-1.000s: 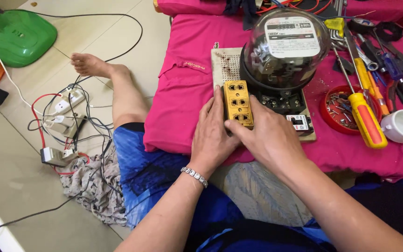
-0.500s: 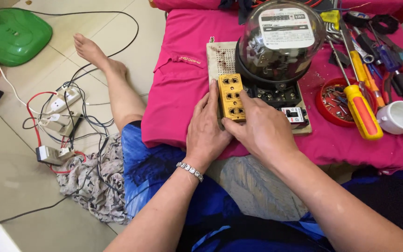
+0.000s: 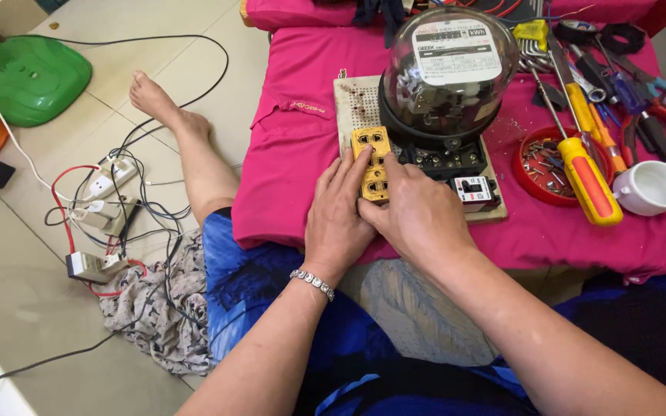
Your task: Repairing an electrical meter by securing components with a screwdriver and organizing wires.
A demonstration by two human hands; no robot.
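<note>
Two hands meet on a yellow socket block that lies on a perforated mounting board, just in front of a domed glass electricity meter. Compared with the view half a second earlier, the hands and the block keep the same arrangement; only the framing has shifted slightly, with the meter sitting a little more to the right. The left hand lies flat along the block's left edge, fingers extended and close together, pressing against its side. The right hand covers the block's lower right corner, its thumb on the lower face and its fingers curled loosely about the edge; neither hand closes fully round the block. A beaded bracelet circles the left wrist. The board rests on a worktop draped in a pink cloth. To the right lie a yellow-and-red screwdriver, a red dish of small screws, a white cup and assorted pliers. On the floor at left are tangled cables with power strips and a green plastic base.
</note>
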